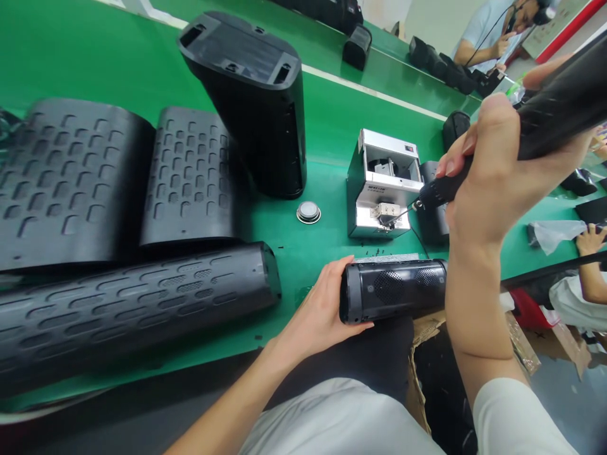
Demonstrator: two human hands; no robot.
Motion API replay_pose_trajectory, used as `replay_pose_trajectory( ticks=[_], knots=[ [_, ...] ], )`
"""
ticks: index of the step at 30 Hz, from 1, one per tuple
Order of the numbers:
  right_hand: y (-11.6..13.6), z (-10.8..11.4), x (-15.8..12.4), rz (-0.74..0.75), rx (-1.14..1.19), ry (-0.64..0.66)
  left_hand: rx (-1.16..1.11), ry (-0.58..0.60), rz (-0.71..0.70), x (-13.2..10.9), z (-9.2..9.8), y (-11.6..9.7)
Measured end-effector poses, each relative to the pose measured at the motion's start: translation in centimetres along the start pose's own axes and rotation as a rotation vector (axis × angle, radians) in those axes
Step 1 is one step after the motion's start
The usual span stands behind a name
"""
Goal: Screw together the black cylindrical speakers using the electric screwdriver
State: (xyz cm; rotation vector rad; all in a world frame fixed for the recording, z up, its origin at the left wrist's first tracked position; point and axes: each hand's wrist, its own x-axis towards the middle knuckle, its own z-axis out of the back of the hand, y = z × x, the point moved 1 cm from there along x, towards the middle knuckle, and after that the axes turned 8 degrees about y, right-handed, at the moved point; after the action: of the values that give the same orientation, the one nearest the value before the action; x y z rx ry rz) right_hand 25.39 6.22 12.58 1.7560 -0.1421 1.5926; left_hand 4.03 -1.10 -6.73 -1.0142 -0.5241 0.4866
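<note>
My left hand [327,303] grips the left end of a glossy black speaker housing [403,287], which lies at the bench's near edge. Perforated round patches show on its face. Raised at the right, my right hand [502,158] is wrapped round a black electric screwdriver [559,101]. The thin bit points down and left, its tip at the front of a silver screw feeder [384,189]. Whether a screw sits on the tip is too small to tell. A small round metal-rimmed disc [308,212] lies on the green bench left of the feeder.
Slotted black shells [76,177], [190,170] stand at the left, with a long one [142,303] lying before them. A tall black housing [256,107] stands behind the disc. Small screws [374,251] lie scattered. A co-worker [493,38] sits across the bench; another person's hand [590,240] shows at right.
</note>
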Motion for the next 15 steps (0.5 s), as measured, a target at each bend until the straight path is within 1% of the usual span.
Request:
replay_pose_trajectory(
  ticks=[4,7,10,13,15],
  knots=[
    [0.66,-0.08,0.09,-0.074,-0.032,-0.004,0.016,0.009,-0.002,0.00,0.11,-0.13],
    [0.80,-0.02,0.03,-0.162,-0.067,0.044,0.017,0.012,-0.004,0.06,0.22,-0.23],
    [0.38,0.16,-0.10,-0.144,-0.161,0.085,0.015,0.022,0.004,0.12,0.26,-0.24],
    [0.16,0.50,-0.13,-0.102,-0.160,0.052,0.015,0.031,0.010,0.13,0.21,-0.19],
    [0.53,0.89,-0.09,-0.121,-0.119,0.026,0.016,0.029,0.009,0.13,0.18,-0.17]
  ],
)
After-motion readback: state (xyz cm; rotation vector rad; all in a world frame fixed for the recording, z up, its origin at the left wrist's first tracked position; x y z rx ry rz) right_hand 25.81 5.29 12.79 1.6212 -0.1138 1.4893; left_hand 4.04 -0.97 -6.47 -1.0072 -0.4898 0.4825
